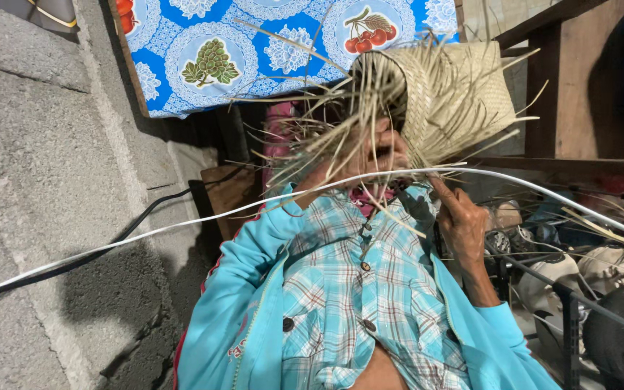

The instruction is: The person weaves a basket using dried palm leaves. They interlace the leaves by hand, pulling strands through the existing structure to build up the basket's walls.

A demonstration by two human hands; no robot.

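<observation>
Woven basket half made, loose strands spilling

Woven basket [456, 90] of pale dried leaf strips is held up far in the scene, to the right of the middle, tilted on its side with its open mouth turned left. Nothing shows inside it; loose unwoven strands [326, 137] bristle out of the rim and hang down toward the checked shirt [359, 289]. Left hand [384, 148] sits at the basket's mouth among the strands, its grip closed on the rim, though the strands hide most of the fingers. Right hand [462, 220] is raised just below the basket, wrist bent, fingers pinched together on a strand at its lower edge. A white cable [146, 235] crosses in front, and a blue fruit-patterned tablecloth [254, 50] hangs beyond.
</observation>
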